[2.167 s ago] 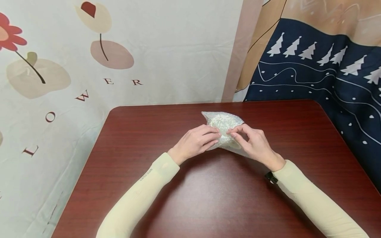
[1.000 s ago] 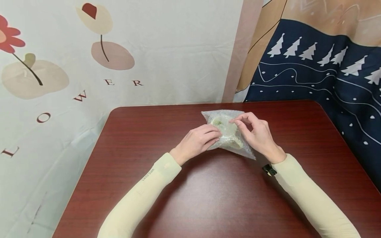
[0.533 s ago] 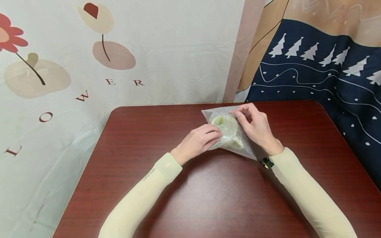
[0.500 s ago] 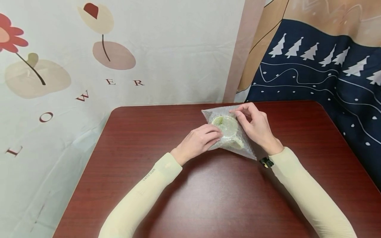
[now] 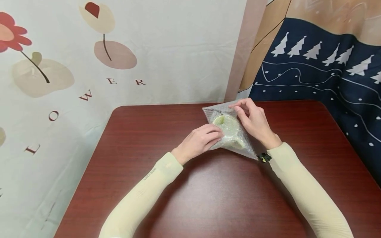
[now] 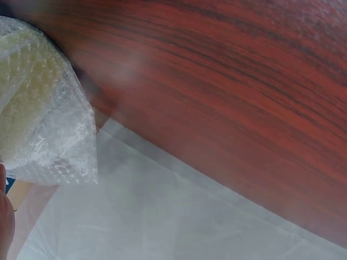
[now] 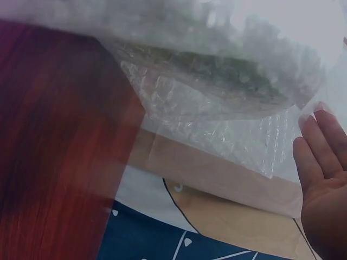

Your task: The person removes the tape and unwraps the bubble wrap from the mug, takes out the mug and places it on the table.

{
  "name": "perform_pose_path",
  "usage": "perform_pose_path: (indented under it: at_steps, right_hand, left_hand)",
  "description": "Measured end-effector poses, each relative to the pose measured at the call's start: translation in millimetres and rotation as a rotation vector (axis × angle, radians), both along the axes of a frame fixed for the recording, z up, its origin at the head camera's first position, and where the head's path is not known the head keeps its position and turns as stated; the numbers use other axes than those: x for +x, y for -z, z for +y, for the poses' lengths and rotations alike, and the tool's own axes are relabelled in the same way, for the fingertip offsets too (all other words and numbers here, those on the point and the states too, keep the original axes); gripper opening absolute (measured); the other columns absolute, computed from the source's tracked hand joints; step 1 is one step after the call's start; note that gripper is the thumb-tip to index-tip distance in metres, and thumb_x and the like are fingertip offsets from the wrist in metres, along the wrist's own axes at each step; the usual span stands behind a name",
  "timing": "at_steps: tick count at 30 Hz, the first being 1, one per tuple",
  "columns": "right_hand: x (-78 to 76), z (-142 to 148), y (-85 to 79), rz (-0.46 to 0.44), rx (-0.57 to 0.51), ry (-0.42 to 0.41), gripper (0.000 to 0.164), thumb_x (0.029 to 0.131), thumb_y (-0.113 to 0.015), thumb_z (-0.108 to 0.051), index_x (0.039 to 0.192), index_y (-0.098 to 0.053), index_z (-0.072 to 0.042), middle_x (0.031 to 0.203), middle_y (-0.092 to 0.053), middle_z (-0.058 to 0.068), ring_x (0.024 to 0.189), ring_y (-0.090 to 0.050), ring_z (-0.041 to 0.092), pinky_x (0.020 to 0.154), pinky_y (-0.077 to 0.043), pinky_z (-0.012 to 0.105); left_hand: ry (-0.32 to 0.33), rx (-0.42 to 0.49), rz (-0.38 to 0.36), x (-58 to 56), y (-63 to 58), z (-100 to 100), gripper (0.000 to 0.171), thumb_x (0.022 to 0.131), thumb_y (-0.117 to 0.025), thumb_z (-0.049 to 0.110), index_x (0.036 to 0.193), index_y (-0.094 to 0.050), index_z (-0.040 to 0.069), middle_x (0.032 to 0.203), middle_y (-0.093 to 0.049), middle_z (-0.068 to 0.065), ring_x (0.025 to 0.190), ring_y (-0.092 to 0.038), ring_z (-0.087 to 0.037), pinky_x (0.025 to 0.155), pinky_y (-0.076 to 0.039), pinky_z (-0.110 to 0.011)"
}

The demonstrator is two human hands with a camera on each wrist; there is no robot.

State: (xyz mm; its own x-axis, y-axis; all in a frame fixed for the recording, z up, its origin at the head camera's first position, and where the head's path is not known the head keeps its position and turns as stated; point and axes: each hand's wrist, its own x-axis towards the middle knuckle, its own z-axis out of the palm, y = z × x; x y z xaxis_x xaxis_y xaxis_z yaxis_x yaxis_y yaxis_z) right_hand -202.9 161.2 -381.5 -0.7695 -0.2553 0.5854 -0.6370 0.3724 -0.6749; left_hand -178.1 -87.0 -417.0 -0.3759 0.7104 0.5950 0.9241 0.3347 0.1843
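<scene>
A clear bubble-wrap bag (image 5: 221, 107) is tilted near the table's far edge. Through its film shows a pale green, rounded thing (image 5: 230, 127), its kind hard to tell. My left hand (image 5: 197, 140) holds the bag's left side, fingers over the front, thumb hidden. Up at the bag's far right edge, my right hand (image 5: 253, 119) pinches the film between thumb and fingertips. In the left wrist view the bubble-wrap (image 6: 65, 135) bulges at the left, with a bit of hand at the border. The right wrist view has the bag (image 7: 217, 135) close up, beside extended fingers (image 7: 320, 146).
The dark red wooden table (image 5: 220, 198) carries the bag. Behind it hangs a pale cloth (image 5: 178, 49) printed with flowers and letters. A navy cloth (image 5: 297, 79) with white trees hangs at the right. A small black device (image 5: 264, 157) sits at my right wrist.
My right hand has moved up and away from the bag's middle, drawing the film with it. The bag now lies more spread out, and the green thing shows. The left hand stays nearly still.
</scene>
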Motion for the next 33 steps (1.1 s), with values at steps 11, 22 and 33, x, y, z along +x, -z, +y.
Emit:
perform_pose_path:
  at_steps: [11, 22, 33]
  right_hand:
    - [-3.5, 9.5, -1.2, -0.043, 0.02, 0.081, 0.02, 0.104, -0.06, -0.002, 0.123, -0.055, 0.0, 0.139, -0.065, 0.009, 0.127, -0.063, 0.028, 0.104, -0.048, 0.021]
    - [16.6, 27.1, -0.2, -0.043, 0.094, 0.159, 0.024, 0.102, -0.064, -0.005, 0.126, -0.067, -0.002, 0.137, -0.067, 0.007, 0.122, -0.064, 0.025, 0.105, -0.05, 0.028]
    - [40.4, 23.3, 17.6, -0.192, 0.339, 0.155, 0.044, 0.1, -0.071, -0.027, 0.135, -0.065, -0.003, 0.137, -0.065, 0.015, 0.128, -0.059, 0.034, 0.107, -0.046, 0.055]
  left_hand:
    - [0.01, 0.004, 0.011, -1.0, 1.5, 2.0, 0.015, 0.099, -0.071, 0.008, 0.113, -0.077, 0.009, 0.116, -0.07, -0.001, 0.112, -0.063, -0.015, 0.104, -0.046, -0.022]
    - [0.018, 0.022, 0.009, -1.8, 3.6, 1.8, 0.015, 0.098, -0.071, 0.007, 0.112, -0.077, 0.008, 0.114, -0.07, -0.002, 0.111, -0.063, -0.016, 0.104, -0.047, -0.022]
    - [0.015, 0.041, -0.015, -0.2, 2.4, 1.2, 0.013, 0.098, -0.071, 0.007, 0.11, -0.077, 0.007, 0.115, -0.07, -0.003, 0.112, -0.063, -0.018, 0.105, -0.046, -0.022]
